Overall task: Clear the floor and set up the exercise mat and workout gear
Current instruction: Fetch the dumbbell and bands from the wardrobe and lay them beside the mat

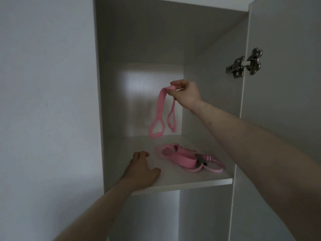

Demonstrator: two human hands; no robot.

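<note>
Inside an open white cupboard, my right hand (185, 95) pinches the top of a pink resistance band (159, 115) and holds it up above the shelf (191, 180). The band hangs folded, its two looped handle ends dangling just over the shelf board. A second bundle of pink workout straps and bands (187, 159) with a grey metal clip lies on the shelf to the right. My left hand (141, 168) rests on the shelf's front left part, fingers loosely bent, holding nothing.
The cupboard door (281, 101) stands open on the right with a metal hinge (245, 64). A plain white wall (48, 101) runs along the left. Below the shelf is another open compartment (191, 214).
</note>
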